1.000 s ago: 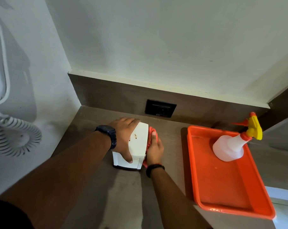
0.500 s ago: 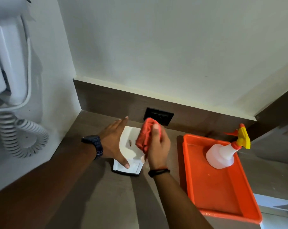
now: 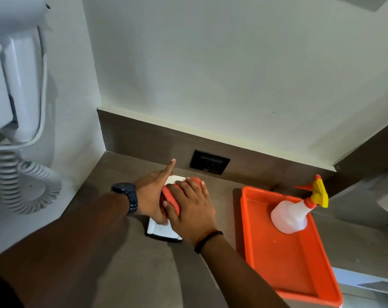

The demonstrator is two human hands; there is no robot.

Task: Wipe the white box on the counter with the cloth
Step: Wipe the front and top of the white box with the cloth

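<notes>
The white box (image 3: 160,231) lies on the brown counter (image 3: 126,274), mostly covered by both hands; only its near end and a bit of its far end show. My right hand (image 3: 190,212) presses the orange cloth (image 3: 169,196) flat on the box's top. My left hand (image 3: 152,194), with a dark watch on the wrist, rests against the box's left side, thumb on the box and forefinger pointing up toward the wall.
An orange tray (image 3: 284,263) sits to the right with a white spray bottle (image 3: 293,215) in its far end. A black wall socket (image 3: 209,164) is behind the box. A white wall-mounted hair dryer (image 3: 17,90) with coiled cord (image 3: 26,187) hangs on the left wall.
The box went from standing on its side to lying flat. My right hand lifted the cloth from the box's right side and now presses it flat on top.
</notes>
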